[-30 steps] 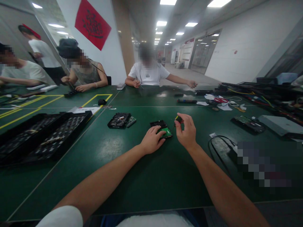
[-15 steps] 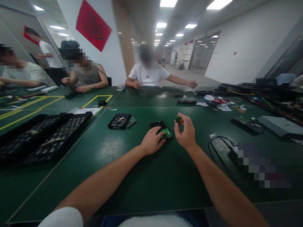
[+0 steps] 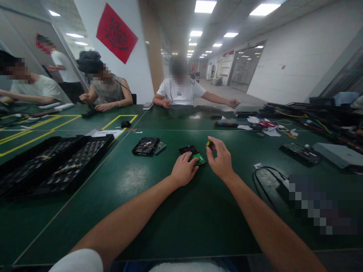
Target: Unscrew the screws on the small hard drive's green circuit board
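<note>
My left hand point(image 3: 184, 170) lies across a green circuit board point(image 3: 200, 159), its fingers on top and its thumb along the near side. Just behind the board, touching or overlapping it, is a flat black casing point(image 3: 187, 149); my fingers hide part of both. To the right, my right hand point(image 3: 222, 158) is raised slightly above the table, pinching a small black-and-yellow piece point(image 3: 210, 144) between thumb and fingertips. Its exact kind is too small to make out. Left of my hands sit a black drive-like case point(image 3: 145, 146) and a small circuit board point(image 3: 160, 147) leaning against it.
Black trays point(image 3: 85, 162) of small parts stand on the green table at left. A black cable point(image 3: 262, 189), a bare-board device point(image 3: 300, 153) and a grey box point(image 3: 338, 155) lie at right. Cables and scraps pile up behind them. Several people are across the table.
My right hand has moved a little left, closer to the board, and the piece in it has turned. The left hand stays on the board. The whole view has shifted slightly.
</note>
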Available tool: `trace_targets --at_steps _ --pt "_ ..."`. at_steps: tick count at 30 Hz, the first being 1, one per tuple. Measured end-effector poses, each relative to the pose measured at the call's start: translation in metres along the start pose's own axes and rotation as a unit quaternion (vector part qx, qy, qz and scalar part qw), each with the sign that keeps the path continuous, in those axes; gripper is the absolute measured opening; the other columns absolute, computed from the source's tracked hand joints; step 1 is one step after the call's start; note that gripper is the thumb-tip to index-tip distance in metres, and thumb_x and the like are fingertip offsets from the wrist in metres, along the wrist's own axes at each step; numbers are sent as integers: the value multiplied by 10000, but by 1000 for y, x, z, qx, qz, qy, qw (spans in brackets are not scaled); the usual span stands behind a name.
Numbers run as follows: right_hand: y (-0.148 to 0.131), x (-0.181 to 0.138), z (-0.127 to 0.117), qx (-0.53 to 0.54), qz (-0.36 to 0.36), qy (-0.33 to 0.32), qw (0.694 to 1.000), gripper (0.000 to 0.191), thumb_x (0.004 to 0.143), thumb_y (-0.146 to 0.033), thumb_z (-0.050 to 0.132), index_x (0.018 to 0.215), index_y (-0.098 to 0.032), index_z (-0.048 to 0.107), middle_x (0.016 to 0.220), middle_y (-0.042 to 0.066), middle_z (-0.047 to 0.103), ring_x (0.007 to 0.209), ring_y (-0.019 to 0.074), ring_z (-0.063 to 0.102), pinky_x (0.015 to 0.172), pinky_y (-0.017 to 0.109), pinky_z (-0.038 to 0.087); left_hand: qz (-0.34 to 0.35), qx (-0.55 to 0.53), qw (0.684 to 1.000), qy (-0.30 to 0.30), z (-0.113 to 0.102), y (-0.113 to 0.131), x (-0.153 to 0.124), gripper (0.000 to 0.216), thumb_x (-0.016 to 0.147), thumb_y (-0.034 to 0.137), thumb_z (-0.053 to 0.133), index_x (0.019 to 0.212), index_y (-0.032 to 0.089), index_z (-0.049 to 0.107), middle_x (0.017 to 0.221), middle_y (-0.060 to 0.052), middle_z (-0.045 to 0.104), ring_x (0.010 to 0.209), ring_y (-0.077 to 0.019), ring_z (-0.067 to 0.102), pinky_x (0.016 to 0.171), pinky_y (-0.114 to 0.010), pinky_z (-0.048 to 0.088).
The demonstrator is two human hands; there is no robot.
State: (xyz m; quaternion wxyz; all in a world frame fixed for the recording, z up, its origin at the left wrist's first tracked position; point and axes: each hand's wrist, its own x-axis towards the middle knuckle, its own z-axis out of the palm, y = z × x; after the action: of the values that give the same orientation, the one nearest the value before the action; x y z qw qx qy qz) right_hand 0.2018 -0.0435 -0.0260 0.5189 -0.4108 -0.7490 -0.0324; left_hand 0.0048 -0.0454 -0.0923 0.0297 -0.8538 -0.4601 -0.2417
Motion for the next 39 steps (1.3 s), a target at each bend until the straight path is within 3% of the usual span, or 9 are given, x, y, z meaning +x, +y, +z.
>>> trace_targets --at_steps 4,7,12,18,25,28,33,36,39 --pt "-6 15 -1 52 46 -13 998 316 1024 -414 553 1292 -279 652 1240 85 693 1077 245 675 912 420 597 -3 0 1000 5 1 -1 1 387 979 379 591 1340 245 626 1500 -139 512 1433 -348 439 1172 -559 404" --pt "-4 29 -2 88 128 9 988 330 988 -521 590 1119 -247 718 1114 86 716 996 232 686 786 358 614 -20 -3 1000 9 0 0 2 373 978 381 590 1326 253 630 1497 -130 510 1430 -350 435 1165 -563 409" --pt "3 53 8 220 256 -13 941 363 848 -570 734 945 -223 686 875 25 688 780 171 648 554 248 586 -32 -6 999 3 0 1 4 377 982 376 581 1324 226 631 1503 -157 497 1432 -360 430 1171 -553 398" --pt "9 69 16 346 350 -31 870 307 768 -374 849 896 -194 637 864 25 684 766 151 646 576 271 636 -27 6 1000 6 3 -1 3 391 994 391 557 1350 240 611 1514 -139 496 1445 -344 419 1172 -546 403" --pt "14 72 -10 380 393 -69 835 170 777 -230 835 807 -191 672 804 24 681 755 155 653 630 310 657 -20 8 1000 7 5 -3 3 400 1001 400 543 1370 257 605 1515 -128 503 1448 -340 424 1173 -556 405" --pt "11 73 -20 403 391 -115 819 134 791 -201 813 799 -185 681 852 52 714 795 176 679 673 343 658 -21 4 1000 0 5 -3 2 411 1002 409 542 1375 247 603 1533 -136 489 1457 -339 415 1190 -551 387" --pt "8 74 -17 410 376 -123 822 45 838 -211 731 813 -184 705 849 76 751 819 195 699 680 326 628 -17 -2 1000 -1 4 -3 2 420 1001 413 542 1382 245 602 1535 -134 489 1454 -337 422 1199 -550 377" --pt "8 74 -11 362 386 -108 842 76 844 -247 701 805 -183 711 845 90 769 791 197 706 553 251 536 -15 -2 1000 0 4 -3 2 420 1001 411 541 1380 243 605 1530 -135 494 1455 -341 419 1195 -557 379" --pt "6 72 -10 319 361 -133 866 113 836 -285 733 795 -183 705 842 76 774 753 163 687 529 211 478 -15 -2 1000 5 4 -3 2 419 998 407 545 1375 237 612 1527 -142 496 1453 -346 420 1196 -561 376"
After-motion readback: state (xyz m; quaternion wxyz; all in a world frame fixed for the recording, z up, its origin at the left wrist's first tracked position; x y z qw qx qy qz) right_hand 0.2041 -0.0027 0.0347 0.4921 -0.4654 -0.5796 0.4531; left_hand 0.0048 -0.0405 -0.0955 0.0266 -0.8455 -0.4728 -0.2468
